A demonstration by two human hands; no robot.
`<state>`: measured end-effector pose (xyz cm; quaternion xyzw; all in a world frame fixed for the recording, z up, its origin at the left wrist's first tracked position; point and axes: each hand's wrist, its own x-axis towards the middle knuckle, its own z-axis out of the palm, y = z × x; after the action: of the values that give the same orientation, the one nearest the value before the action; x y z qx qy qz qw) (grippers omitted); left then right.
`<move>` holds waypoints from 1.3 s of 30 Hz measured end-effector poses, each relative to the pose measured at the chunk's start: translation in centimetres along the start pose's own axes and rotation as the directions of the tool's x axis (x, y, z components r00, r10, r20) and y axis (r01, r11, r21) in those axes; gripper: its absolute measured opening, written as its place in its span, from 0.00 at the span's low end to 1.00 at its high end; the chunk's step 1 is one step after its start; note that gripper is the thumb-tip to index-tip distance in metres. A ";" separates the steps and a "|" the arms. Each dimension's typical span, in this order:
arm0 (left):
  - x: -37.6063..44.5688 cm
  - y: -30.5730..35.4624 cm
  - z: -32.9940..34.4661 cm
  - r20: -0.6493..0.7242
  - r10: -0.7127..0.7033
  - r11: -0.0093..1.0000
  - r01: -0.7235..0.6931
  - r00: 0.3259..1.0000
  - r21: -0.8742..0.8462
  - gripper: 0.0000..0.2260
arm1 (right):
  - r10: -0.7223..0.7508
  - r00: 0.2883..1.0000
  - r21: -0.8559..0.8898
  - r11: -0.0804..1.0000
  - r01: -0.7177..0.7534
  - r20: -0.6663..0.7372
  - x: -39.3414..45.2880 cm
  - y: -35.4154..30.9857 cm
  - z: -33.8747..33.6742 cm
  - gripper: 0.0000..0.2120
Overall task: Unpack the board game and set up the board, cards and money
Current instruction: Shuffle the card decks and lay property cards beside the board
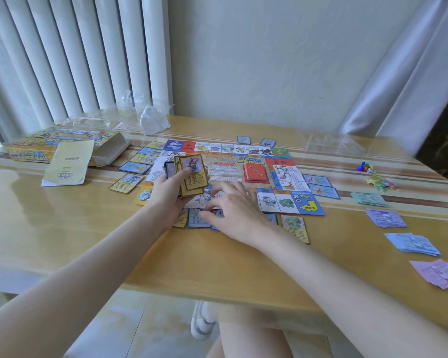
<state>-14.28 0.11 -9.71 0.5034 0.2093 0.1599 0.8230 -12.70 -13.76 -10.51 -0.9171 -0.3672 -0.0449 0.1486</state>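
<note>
A fanned stack of cards (190, 177) is gripped in the left hand (170, 193) above the board (225, 174), which lies flat mid-worktop (62, 228). The right hand (233, 209) is spread over the board's near edge, fingers (210, 211) loosely bent onto a blue card (195, 219); whether it is pinched cannot be told. Cards beneath both hands are partly hidden. Money piles (413, 244) lie along the right, the nearest cut off.

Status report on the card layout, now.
Left hand grips card stack. Right hand open, fingers on a blue card at board edge. Nothing in the way.
</note>
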 end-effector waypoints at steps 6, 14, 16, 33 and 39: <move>0.2 0.2 0.3 0.005 0.020 1.000 -0.020 1.000 -0.021 0.05 | 0.053 0.991 0.202 0.979 -0.028 -0.120 1.6 1.1 -0.8 0.15; 0.2 0.4 1.5 0.051 0.002 1.000 0.000 0.999 -0.025 0.07 | 0.060 0.988 0.036 0.997 -0.065 0.140 2.1 2.2 -0.4 0.21; 0.1 0.4 1.7 0.066 0.001 1.000 0.001 0.998 -0.021 0.06 | 0.066 0.987 0.020 0.997 -0.069 0.144 2.3 2.2 -0.4 0.22; 0.5 0.8 1.8 0.082 -0.010 1.000 0.010 0.997 0.003 0.09 | 0.087 0.987 0.017 0.996 -0.090 0.131 2.6 1.6 -0.6 0.18; 0.8 0.8 1.6 0.088 -0.006 1.000 0.006 0.996 0.004 0.15 | 0.094 0.986 0.057 0.993 -0.103 0.135 3.0 1.7 -0.7 0.19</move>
<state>-12.86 -0.37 -8.44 0.5107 0.1748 0.1347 0.8310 -9.34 -13.14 -9.70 -0.9299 -0.3317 0.0350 0.1552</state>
